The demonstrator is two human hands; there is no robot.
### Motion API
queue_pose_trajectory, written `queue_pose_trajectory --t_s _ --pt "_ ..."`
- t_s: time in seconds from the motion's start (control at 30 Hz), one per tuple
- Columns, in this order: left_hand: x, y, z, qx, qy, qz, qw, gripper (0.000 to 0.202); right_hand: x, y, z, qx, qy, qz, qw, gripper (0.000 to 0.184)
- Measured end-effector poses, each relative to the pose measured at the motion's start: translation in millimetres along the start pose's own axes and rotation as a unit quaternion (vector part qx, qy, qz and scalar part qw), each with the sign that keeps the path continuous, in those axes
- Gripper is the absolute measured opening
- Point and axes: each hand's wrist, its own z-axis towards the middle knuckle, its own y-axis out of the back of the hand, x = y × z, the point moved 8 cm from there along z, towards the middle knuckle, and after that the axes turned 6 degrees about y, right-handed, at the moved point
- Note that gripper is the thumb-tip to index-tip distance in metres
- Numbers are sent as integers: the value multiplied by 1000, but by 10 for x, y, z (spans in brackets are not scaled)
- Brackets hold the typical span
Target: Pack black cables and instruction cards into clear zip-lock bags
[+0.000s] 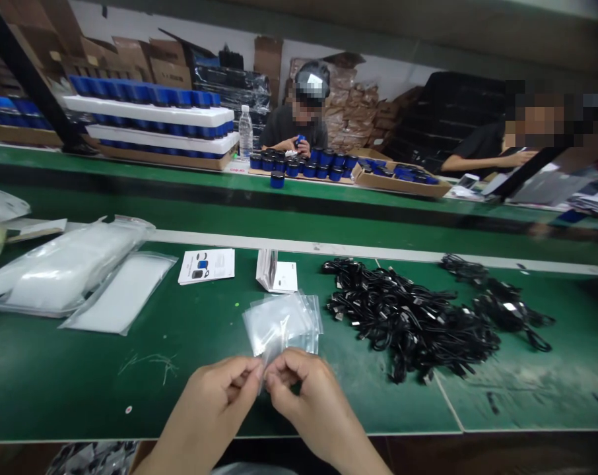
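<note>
My left hand and my right hand meet at the near edge of the green table, both pinched on the lower edge of a small clear plastic bag. That bag lifts off a thin stack of similar clear bags lying just behind my fingers. A large heap of coiled black cables lies to the right of the bags. Behind them stand a small stack of white leaflets and a printed card.
Bigger clear packets with white contents lie at the left. A second cable pile sits far right. Across the belt, two people work at trays of blue round items; white foam trays and cardboard boxes stand behind.
</note>
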Motion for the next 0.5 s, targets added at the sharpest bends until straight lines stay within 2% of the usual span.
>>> queue_pose_trajectory --t_s 0.13,0.3,0.4,0.5 --pt "-26 13 17 -27 -37 51 998 21 21 31 -44 -40 3 -26 999 13" --pt "-79 -36 13 -21 -69 73 995 23 87 -39 -74 -10 21 -40 999 20" --pt "-98 -36 -3 -27 -85 55 994 25 92 -55 -69 -3 27 -104 994 22" --pt "-114 16 -31 -74 -110 73 988 26 115 -61 -55 -12 50 -196 979 21"
